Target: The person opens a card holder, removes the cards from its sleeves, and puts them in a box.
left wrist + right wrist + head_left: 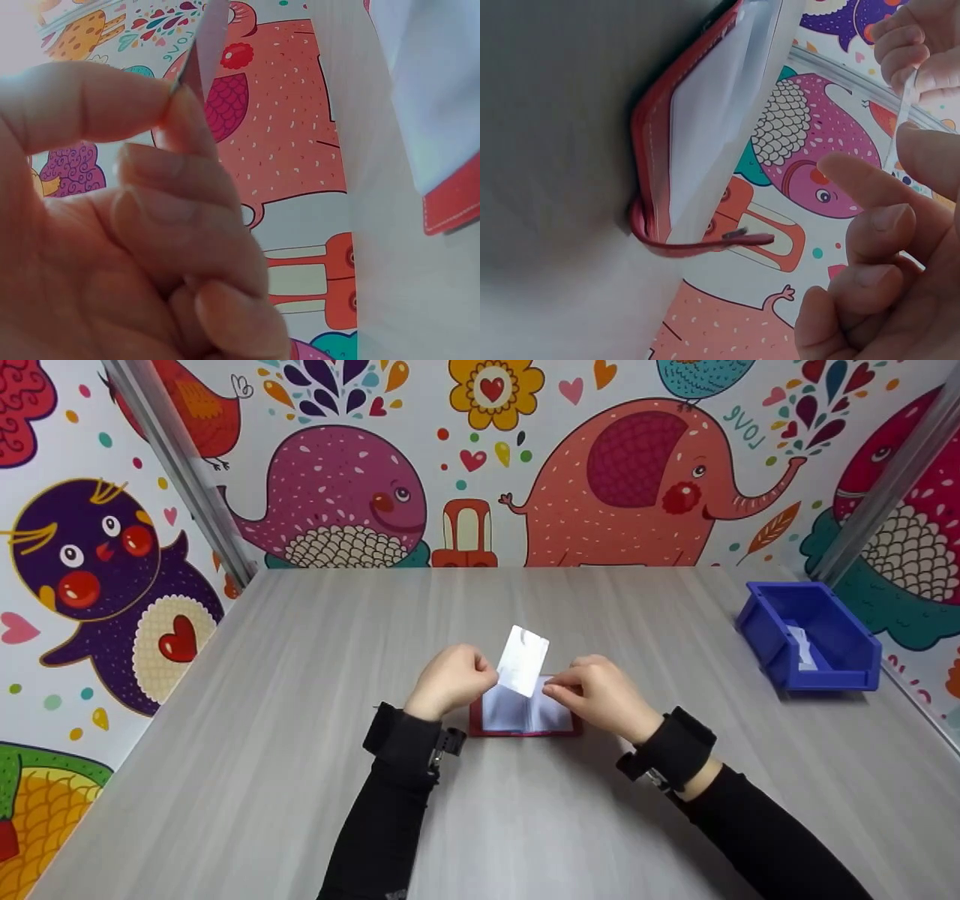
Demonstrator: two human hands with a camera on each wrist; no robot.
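My left hand [452, 679] pinches a white card [523, 658] between thumb and forefinger, with the other fingers curled in. The card is held tilted above a small red card holder [525, 733] that lies spread on the table with pale sleeves inside. My right hand [606, 696] hovers at the card's right side, its thumb and forefinger apart and holding nothing. In the right wrist view the holder's red strap [697, 246] sticks out, and the card appears as a thin edge near my right thumb. The left wrist view shows a red corner of the holder [454, 196].
A blue bin [832, 680] stands on the right of the grey table [300, 810], with white pieces [802, 649] inside. Cartoon-printed panels [480, 457] rise along the back and sides, joined by metal posts [180, 472].
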